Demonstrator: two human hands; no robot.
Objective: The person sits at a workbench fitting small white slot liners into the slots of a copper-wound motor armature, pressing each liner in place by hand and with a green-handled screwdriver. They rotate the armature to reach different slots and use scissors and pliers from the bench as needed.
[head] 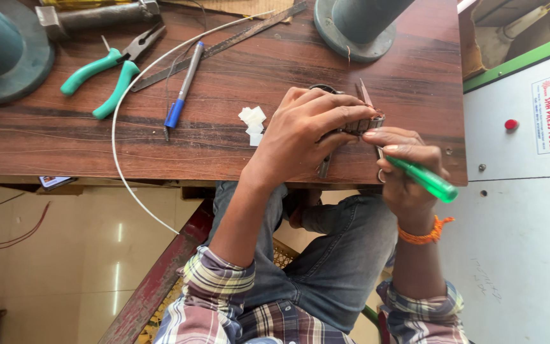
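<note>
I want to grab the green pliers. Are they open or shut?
Open. The pliers lie flat on the table, green handles spread apart, far from both hands.

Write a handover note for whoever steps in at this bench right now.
Left hand presses a small grey metal part onto the brown wooden bench.
Right hand holds a green transparent-handled screwdriver, tip at the part.
Small white plastic pieces lie just left of the left hand; green-handled pliers and a blue pen lie further left.
Done or left: cannot tell; the hands hide the part.
</note>
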